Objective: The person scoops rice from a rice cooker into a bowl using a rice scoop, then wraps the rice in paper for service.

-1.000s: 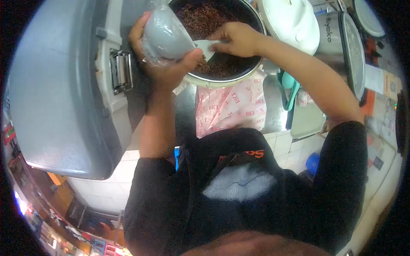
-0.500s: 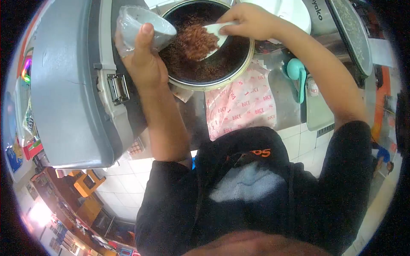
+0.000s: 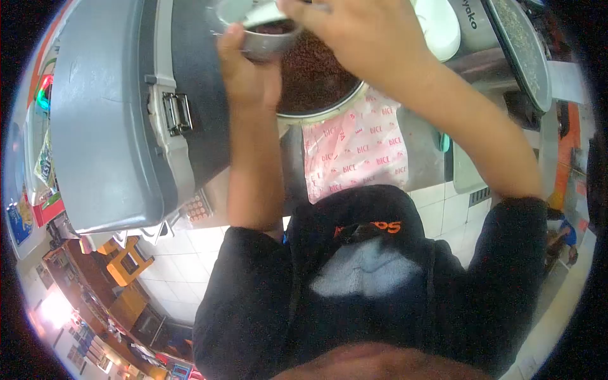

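Note:
My left hand [image 3: 248, 79] holds up a small grey-white bowl [image 3: 269, 47] with clear plastic about it, thumb at the rim. In my right hand [image 3: 345, 28] is a white rice paddle [image 3: 263, 14], its blade dipped inside the bowl. Dark reddish-brown rice shows in the bowl under the paddle. Below both hands stands a round pot [image 3: 310, 119] with a pale rim. Brown cooked rice [image 3: 320, 76] covers its inside; my hands and the bowl hide its far part.
A pink-printed paper sheet [image 3: 358, 155] lies on the metal counter in front of the pot. To the left is a large grey lid or box with a metal latch [image 3: 177, 114]. A white appliance part [image 3: 438, 28] and a pale green tray [image 3: 465, 168] are at the right.
The right hand has carried the paddle of rice from above the pot into the bowl. The left hand has shifted the bowl to the right and farther up the view.

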The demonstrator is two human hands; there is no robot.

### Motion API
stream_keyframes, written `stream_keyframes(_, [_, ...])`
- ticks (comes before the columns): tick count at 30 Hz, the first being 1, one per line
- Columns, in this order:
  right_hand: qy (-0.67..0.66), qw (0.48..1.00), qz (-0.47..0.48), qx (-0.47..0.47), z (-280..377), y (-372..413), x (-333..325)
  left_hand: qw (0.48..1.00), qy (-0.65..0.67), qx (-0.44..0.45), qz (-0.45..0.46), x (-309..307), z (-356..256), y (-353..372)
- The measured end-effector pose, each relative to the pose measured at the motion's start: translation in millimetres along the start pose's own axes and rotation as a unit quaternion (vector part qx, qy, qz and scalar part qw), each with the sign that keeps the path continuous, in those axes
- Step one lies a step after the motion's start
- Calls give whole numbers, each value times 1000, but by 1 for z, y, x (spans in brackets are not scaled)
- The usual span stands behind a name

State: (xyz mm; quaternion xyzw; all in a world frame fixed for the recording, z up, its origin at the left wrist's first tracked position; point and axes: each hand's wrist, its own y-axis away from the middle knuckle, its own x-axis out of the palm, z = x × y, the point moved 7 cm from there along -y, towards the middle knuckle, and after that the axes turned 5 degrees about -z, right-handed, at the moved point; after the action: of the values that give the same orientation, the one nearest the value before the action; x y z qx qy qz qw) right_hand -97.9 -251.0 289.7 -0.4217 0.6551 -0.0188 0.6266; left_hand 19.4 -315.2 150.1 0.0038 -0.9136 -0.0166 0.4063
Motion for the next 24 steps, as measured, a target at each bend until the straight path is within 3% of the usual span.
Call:
stream_keyframes(3, [43, 997, 13, 60, -21, -9, -7, 997, -26, 66, 37, -11, -25, -11])
stream_keyframes(4, [65, 995, -43, 57, -25, -9, -13, 996, -27, 84, 21, -22, -31, -9])
stream_keyframes(5, [63, 996, -41, 55, -24, -10, -10, 996, -26, 85, 18, -30, -31, -7])
stream_keyframes(7, [124, 965, 188, 134, -37, -3, 22, 967, -161, 194, 20, -36, -44, 0])
stream_keyframes(8, [123, 965, 188, 133, -36, 0, 32, 958, -193, 213, 4, -34, -45, 8])
stream_keyframes(9, [130, 969, 191, 86, -30, 6, 55, 958, -193, 213, 3, -36, -43, 8])
stream_keyframes(11, [144, 970, 195, -10, -18, 20, 104, 910, -307, 277, -34, -41, -41, 8])
stream_keyframes(15, [234, 934, 258, -75, -15, 22, 171, 920, -287, 265, -40, -53, -34, 1])
stream_keyframes(17, [80, 951, 291, -65, -21, 14, 183, 925, -272, 265, -19, -58, -33, -6])
stream_keyframes(18, [68, 936, 341, -56, -27, 9, 190, 925, -273, 262, -20, -62, -32, -7])
stream_keyframes(22, [47, 922, 373, -96, -26, -1, 198, 922, -284, 263, -32, -63, -30, -6])
stream_keyframes(24, [20, 925, 376, -44, -29, -3, 201, 924, -280, 260, -31, -61, -30, -5])
